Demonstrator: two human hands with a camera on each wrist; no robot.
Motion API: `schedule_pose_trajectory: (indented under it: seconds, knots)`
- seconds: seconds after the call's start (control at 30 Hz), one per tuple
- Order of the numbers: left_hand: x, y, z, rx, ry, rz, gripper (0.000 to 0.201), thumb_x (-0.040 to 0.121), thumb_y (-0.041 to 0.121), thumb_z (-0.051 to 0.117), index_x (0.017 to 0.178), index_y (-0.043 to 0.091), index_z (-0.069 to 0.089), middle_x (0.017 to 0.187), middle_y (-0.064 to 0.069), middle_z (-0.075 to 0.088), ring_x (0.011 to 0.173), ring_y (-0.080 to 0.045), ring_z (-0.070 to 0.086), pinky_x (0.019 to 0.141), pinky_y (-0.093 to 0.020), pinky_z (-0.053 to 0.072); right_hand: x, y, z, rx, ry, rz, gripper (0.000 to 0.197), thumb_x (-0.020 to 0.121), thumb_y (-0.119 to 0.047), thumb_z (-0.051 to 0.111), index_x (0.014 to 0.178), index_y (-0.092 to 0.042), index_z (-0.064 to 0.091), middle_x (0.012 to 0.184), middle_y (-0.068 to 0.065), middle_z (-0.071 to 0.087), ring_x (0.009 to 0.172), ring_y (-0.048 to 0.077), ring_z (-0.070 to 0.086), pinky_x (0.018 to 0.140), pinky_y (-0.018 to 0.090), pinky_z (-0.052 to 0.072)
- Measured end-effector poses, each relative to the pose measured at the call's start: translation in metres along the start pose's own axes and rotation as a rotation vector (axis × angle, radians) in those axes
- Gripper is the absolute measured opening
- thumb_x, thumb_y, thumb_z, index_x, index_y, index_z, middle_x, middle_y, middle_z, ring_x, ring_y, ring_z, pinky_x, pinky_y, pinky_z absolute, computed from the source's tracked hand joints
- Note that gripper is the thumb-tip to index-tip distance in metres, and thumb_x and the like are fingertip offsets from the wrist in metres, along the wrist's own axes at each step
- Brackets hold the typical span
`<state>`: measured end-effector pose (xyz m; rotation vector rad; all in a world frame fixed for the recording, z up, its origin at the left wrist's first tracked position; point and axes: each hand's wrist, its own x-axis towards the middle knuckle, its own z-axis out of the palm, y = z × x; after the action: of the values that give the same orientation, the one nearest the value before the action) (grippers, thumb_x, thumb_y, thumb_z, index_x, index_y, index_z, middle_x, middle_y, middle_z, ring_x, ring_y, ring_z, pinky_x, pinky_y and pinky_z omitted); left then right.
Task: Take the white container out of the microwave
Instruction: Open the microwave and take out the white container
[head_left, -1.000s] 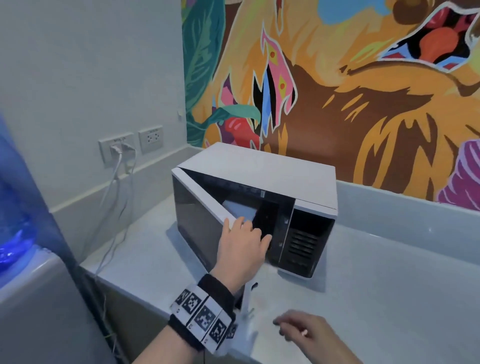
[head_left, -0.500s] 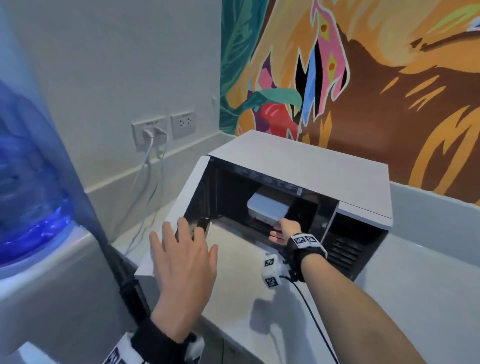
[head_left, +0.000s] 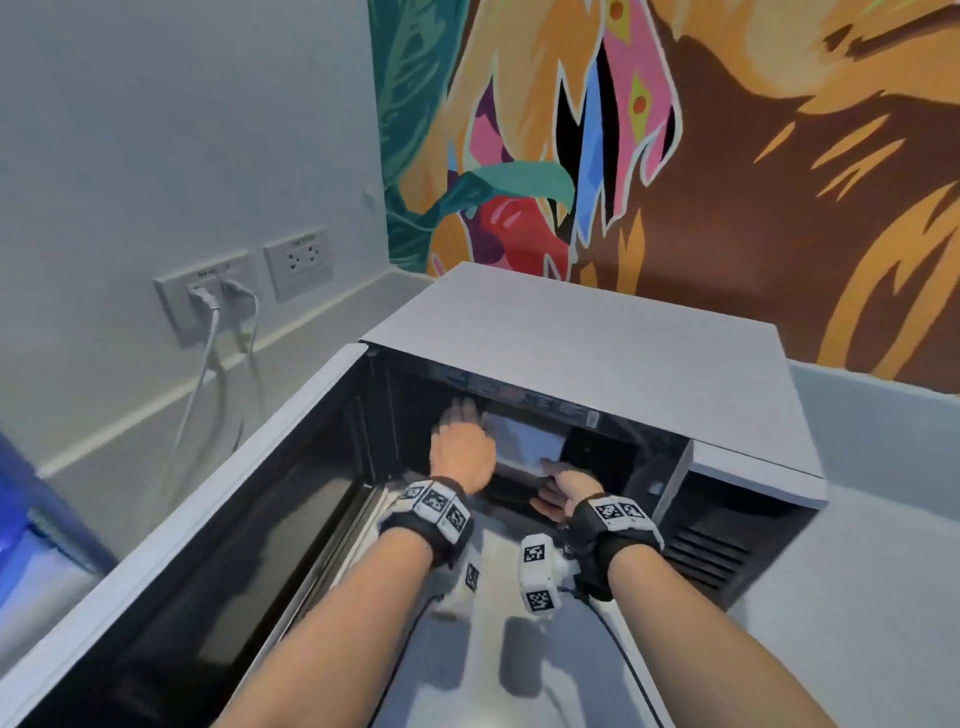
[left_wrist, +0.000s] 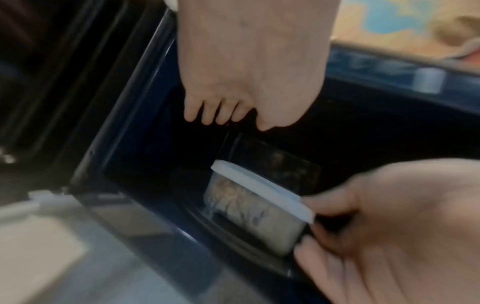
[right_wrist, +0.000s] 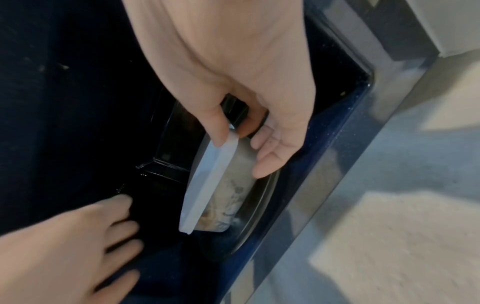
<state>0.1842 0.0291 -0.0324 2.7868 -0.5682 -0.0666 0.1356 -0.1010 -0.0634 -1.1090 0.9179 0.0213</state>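
While both arms reach into the open microwave (head_left: 597, 358) on the table (head_left: 857, 597), the head view shows the white container (head_left: 527, 441) inside the dark cavity, lid up.

From the left wrist, the left hand (left_wrist: 249, 67) hovers, fingers spread and straight, holding nothing; the container's long side runs toward the right hand (left_wrist: 394, 226), pale food showing through its wall.

From the right wrist, thumb on lid, fingers (right_wrist: 270, 162) under its end, pinching it; dark open room lies beyond the lid.

Both hands (head_left: 462, 452) (head_left: 563, 491) inside open microwave (head_left: 597, 353) — at container (head_left: 527, 441).
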Motion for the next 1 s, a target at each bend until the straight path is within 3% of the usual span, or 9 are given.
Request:
schedule_pose_trajectory:
  seconds: [0.07, 0.17, 0.33, 0.43, 0.6, 0.7, 0.8, 0.9, 1.0]
  knots:
    - [0.027, -0.001, 0.002, -0.059, -0.177, -0.019, 0.043, 0.098, 0.009, 0.032, 0.138, -0.004, 0.040, 0.140, -0.031, 0.045, 0.128, -0.042, 0.047, 0.104, -0.043, 0.038, -0.001, 0.000, 0.001, 0.023, 0.021, 0.015, 0.046, 0.090, -0.013, 0.058, 0.133, -0.003, 0.048, 0.140, 0.015, 0.046, 0.122, 0.026, 0.048, 0.074, 0.038, 0.050]
    - [0.047, -0.003, 0.005, -0.194, -0.255, -0.083, 0.044, 0.098, 0.002, 0.029, 0.141, -0.005, 0.035, 0.140, -0.030, 0.046, 0.128, -0.038, 0.049, 0.103, -0.040, 0.039, -0.004, 0.003, 0.004, 0.038, 0.054, 0.019, 0.046, 0.090, -0.014, 0.058, 0.133, -0.005, 0.046, 0.143, 0.015, 0.044, 0.132, 0.028, 0.043, 0.077, 0.037, 0.051]
    - [0.039, -0.005, -0.003, -0.488, -0.215, -0.279, 0.040, 0.096, 0.011, 0.041, 0.130, -0.007, 0.050, 0.135, -0.027, 0.054, 0.125, -0.039, 0.052, 0.102, -0.037, 0.045, -0.013, 0.011, 0.003, 0.084, 0.078, -0.030, 0.037, 0.088, -0.020, 0.056, 0.123, -0.008, 0.052, 0.112, 0.010, 0.049, 0.113, 0.028, 0.048, 0.094, 0.043, 0.049]
    - [0.015, -0.001, -0.010, -0.608, -0.112, -0.312, 0.037, 0.090, 0.022, 0.048, 0.117, 0.000, 0.061, 0.123, -0.025, 0.063, 0.113, -0.040, 0.059, 0.096, -0.037, 0.048, -0.021, 0.017, 0.002, 0.160, 0.105, -0.078, 0.041, 0.083, -0.020, 0.063, 0.120, -0.005, 0.052, 0.095, 0.008, 0.053, 0.099, 0.028, 0.053, 0.092, 0.042, 0.049]
    - [-0.041, -0.016, 0.010, -0.731, -0.016, -0.219, 0.031, 0.085, 0.027, 0.058, 0.113, 0.013, 0.061, 0.111, -0.008, 0.070, 0.105, -0.032, 0.063, 0.096, -0.039, 0.049, -0.044, 0.034, -0.013, 0.289, -0.018, -0.084, 0.054, 0.078, -0.010, 0.069, 0.127, 0.001, 0.047, 0.114, 0.017, 0.056, 0.111, 0.032, 0.056, 0.097, 0.048, 0.049]
    - [-0.060, -0.038, 0.028, -1.029, -0.057, -0.320, 0.021, 0.082, 0.030, 0.065, 0.101, 0.021, 0.059, 0.107, -0.013, 0.070, 0.089, -0.026, 0.067, 0.091, -0.050, 0.054, -0.061, 0.051, -0.033, 0.242, -0.103, -0.091, 0.040, 0.083, -0.009, 0.064, 0.121, -0.001, 0.055, 0.112, 0.017, 0.061, 0.103, 0.030, 0.058, 0.098, 0.047, 0.049]
    - [-0.059, -0.051, 0.038, -1.220, -0.178, -0.433, 0.043, 0.090, 0.042, 0.054, 0.123, 0.016, 0.045, 0.126, -0.015, 0.057, 0.105, -0.032, 0.061, 0.087, -0.048, 0.054, -0.078, 0.070, -0.053, 0.175, -0.136, -0.112, 0.037, 0.083, -0.009, 0.063, 0.119, -0.006, 0.060, 0.119, 0.016, 0.063, 0.101, 0.031, 0.058, 0.093, 0.043, 0.053]
    - [-0.057, -0.056, 0.039, -1.371, -0.336, -0.426, 0.069, 0.091, 0.051, 0.048, 0.147, 0.029, 0.014, 0.141, -0.007, 0.042, 0.121, -0.042, 0.053, 0.090, -0.049, 0.050, -0.096, 0.086, -0.076, 0.139, -0.162, -0.105, 0.034, 0.082, -0.005, 0.062, 0.116, -0.007, 0.061, 0.117, 0.018, 0.065, 0.092, 0.030, 0.058, 0.071, 0.036, 0.053]
    - [-0.076, -0.064, 0.045, -1.421, -0.506, -0.317, 0.065, 0.083, 0.056, 0.058, 0.140, 0.035, 0.035, 0.139, 0.000, 0.051, 0.117, -0.039, 0.059, 0.087, -0.047, 0.046, -0.118, 0.101, -0.112, 0.074, -0.201, -0.102, 0.043, 0.073, -0.005, 0.066, 0.116, -0.008, 0.066, 0.117, 0.019, 0.070, 0.091, 0.027, 0.062, 0.076, 0.037, 0.042]
